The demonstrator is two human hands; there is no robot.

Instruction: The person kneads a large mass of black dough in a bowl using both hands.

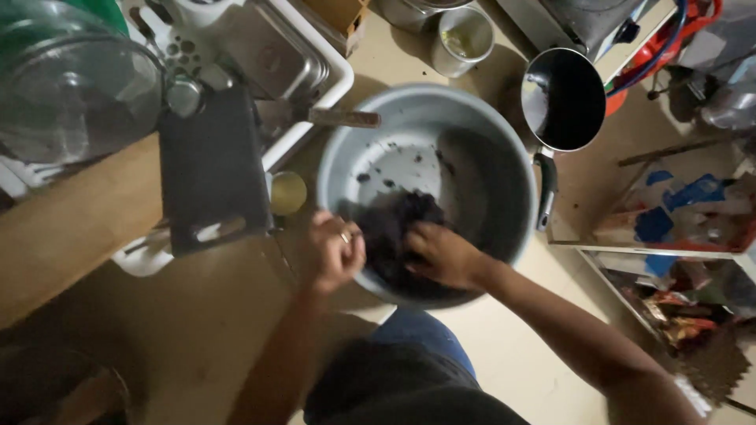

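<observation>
Mass: a dark, wet-looking clump (398,228) lying low in the basin (354,142), towards its near side; loose dark bits dot the pale bottom further up.
Basin: round, grey-blue, on the tan floor (197,315), just beyond the person's knees.
Left hand: (335,252) at the near-left rim, fingers curled in, a ring on one; whether it grips any of the mass I cannot tell.
Right hand: (442,253) lies on the mass, fingers bent and pressed into it.
Pan: a black frying pan (563,98) just beside the far-right rim, handle pointing down along it.
Cup: a metal cup (465,35) beyond the basin.
Left side: a dark board (213,173) and a white rack (331,71) close by.
</observation>
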